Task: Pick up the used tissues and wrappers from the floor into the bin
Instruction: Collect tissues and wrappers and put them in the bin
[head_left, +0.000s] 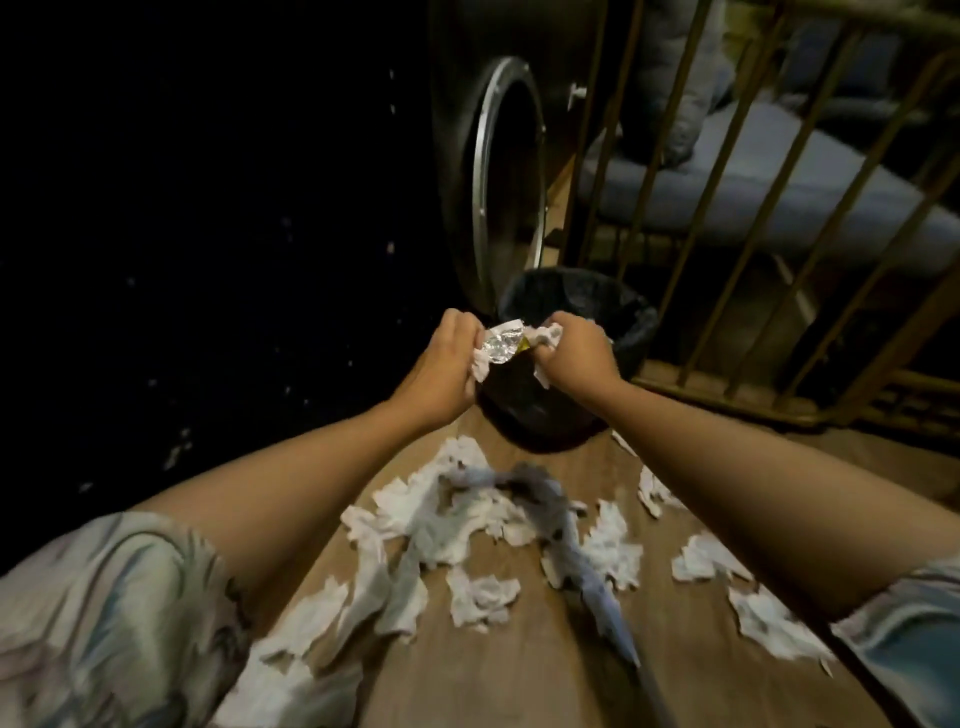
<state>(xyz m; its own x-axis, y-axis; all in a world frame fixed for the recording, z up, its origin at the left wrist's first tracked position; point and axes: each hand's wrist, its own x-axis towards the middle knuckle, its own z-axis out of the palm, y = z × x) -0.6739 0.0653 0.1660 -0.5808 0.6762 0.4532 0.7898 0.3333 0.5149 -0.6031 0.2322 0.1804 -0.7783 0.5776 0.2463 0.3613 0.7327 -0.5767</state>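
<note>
Left hand (451, 358): we see it clenched on a wad of white tissue, with the left end of a foil wrapper (136, 347) caught in the same grasp.
Right hand (570, 356): clenched on another wad of tissue and on the wrapper's right end.
Held load: wrapper and tissues bridge the two fists, long axis running left to right, directly above the near rim of the bin.
Bin (631, 322): black-lined, open mouth just beyond and below both fists; neither hand is clearly nearer, so we judge a short forward reach and a release would drop the load inside.
Tissues on floor (485, 595): many crumpled white pieces, with a grey strip among them, spread on the wooden floor (524, 670) near us, between the forearms and well short of the bin.
Progress: we judge most litter not yet collected.
</note>
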